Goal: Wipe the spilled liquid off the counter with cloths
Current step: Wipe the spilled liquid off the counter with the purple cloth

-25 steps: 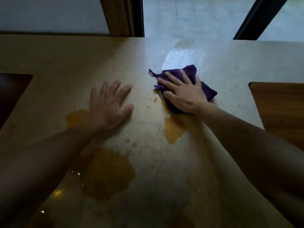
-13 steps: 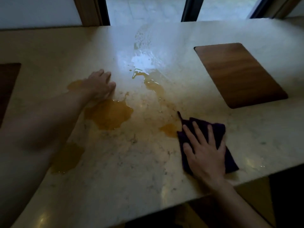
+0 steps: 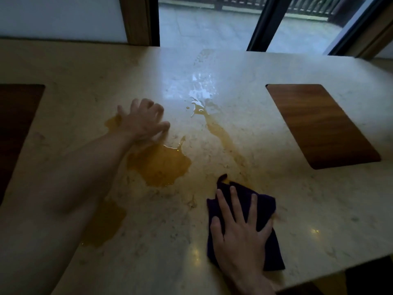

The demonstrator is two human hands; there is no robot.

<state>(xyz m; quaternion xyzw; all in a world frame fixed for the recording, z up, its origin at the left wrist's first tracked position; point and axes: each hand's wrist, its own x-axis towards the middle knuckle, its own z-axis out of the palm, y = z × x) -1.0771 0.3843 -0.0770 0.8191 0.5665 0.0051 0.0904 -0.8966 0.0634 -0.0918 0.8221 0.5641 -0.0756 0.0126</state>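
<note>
Right hand (image 3: 240, 233) down at the near edge of the marble counter (image 3: 308, 211), fingers spread straight and pressing flat on a dark purple cloth (image 3: 265, 211). The cloth lies crumpled under the palm, its far corner touching the tail of a thin amber streak (image 3: 219, 130). Just left of it sits the biggest amber puddle (image 3: 161, 165), and nearer, half hidden under the left forearm, a second pool (image 3: 104, 224). Further out, the left hand (image 3: 142, 122) rests on the counter beside the big puddle, fingers bent loosely at the knuckles and gripping nothing. Beyond it, clear wet patches (image 3: 200, 92) shine on the stone. To the right, a wooden inlay panel (image 3: 321, 124) set in the top. At the back, glass doors (image 3: 204, 24) and a terrace.
</note>
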